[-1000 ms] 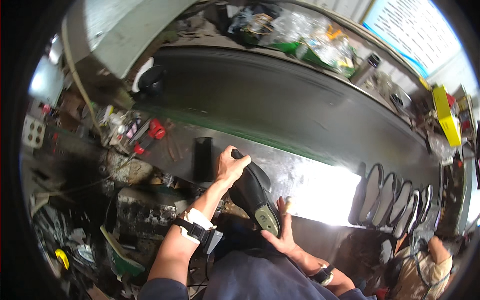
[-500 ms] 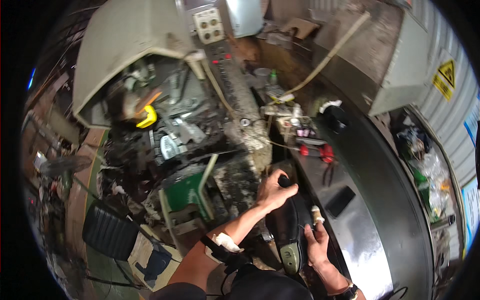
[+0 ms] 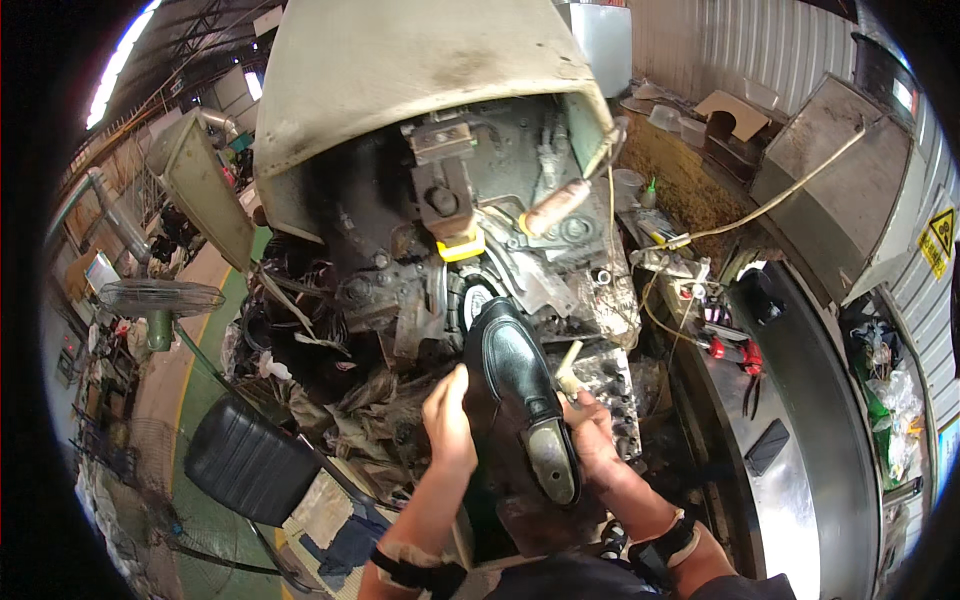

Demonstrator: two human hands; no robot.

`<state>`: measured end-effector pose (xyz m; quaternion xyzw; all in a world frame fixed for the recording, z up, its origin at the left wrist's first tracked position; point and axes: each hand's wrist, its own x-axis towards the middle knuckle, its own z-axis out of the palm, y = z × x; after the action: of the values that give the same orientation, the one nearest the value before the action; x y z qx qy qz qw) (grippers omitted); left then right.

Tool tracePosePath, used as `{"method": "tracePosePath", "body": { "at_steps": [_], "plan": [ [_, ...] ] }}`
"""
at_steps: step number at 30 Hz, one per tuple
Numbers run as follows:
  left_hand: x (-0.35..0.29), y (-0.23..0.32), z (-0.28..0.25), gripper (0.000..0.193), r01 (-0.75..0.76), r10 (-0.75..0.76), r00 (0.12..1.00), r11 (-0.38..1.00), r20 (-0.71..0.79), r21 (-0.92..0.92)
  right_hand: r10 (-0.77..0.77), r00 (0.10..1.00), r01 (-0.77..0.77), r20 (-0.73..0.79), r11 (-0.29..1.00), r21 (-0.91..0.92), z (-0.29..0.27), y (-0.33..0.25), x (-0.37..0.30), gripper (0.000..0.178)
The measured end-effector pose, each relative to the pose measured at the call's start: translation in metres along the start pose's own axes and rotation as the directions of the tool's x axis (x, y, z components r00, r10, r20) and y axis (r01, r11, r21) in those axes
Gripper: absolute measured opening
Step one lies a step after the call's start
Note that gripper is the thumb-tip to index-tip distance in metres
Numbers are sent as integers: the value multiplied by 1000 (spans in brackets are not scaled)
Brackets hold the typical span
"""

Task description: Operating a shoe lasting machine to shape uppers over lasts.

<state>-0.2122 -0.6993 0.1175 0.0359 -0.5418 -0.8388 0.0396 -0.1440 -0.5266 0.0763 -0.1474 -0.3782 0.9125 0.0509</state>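
A black leather shoe (image 3: 515,365) with a greenish last (image 3: 551,460) in its opening points toe-first at the machine's clamping jaws. My right hand (image 3: 597,440) grips it along the heel's right side. By those fingers is a pale, tube-like piece (image 3: 569,370); whether it covers a finger I cannot tell. My left hand (image 3: 448,425) is on the shoe's left, fingers stretched out, holding nothing. Just beyond the toe are a pale oval part (image 3: 478,302) and a yellow block (image 3: 461,246) under the machine's metal head (image 3: 440,190).
A big beige hood (image 3: 430,50) arches over the machine. At right runs a metal bench (image 3: 725,400) with red-handled pliers (image 3: 748,358) and a dark flat phone-like slab (image 3: 767,446). To the left stand a black chair (image 3: 245,455) and a fan (image 3: 160,297).
The view has swung left toward the machine. The shoe has moved from beside the bench to before the jaws. My left hand has let go of its toe; my right hand still holds it.
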Motion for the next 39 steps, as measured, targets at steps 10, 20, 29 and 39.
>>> {"method": "tracePosePath", "body": {
  "at_steps": [10,20,29,39],
  "plan": [
    [28,-24,-31,15,442,-467,884,852,-28,-280,32,997,-35,-63,998,-52,51,13,67,59],
    [57,-31,-25,22,503,-532,847,810,-16,-301,14,990,-38,-137,984,-172,43,18,109,60],
    [52,-46,-11,19,423,-544,824,777,-158,-466,-12,988,-13,-155,987,-159,29,30,113,68],
    [69,-104,-11,26,214,-362,899,853,-245,-476,-314,948,279,-58,902,-330,30,42,132,89]
  ]
}}
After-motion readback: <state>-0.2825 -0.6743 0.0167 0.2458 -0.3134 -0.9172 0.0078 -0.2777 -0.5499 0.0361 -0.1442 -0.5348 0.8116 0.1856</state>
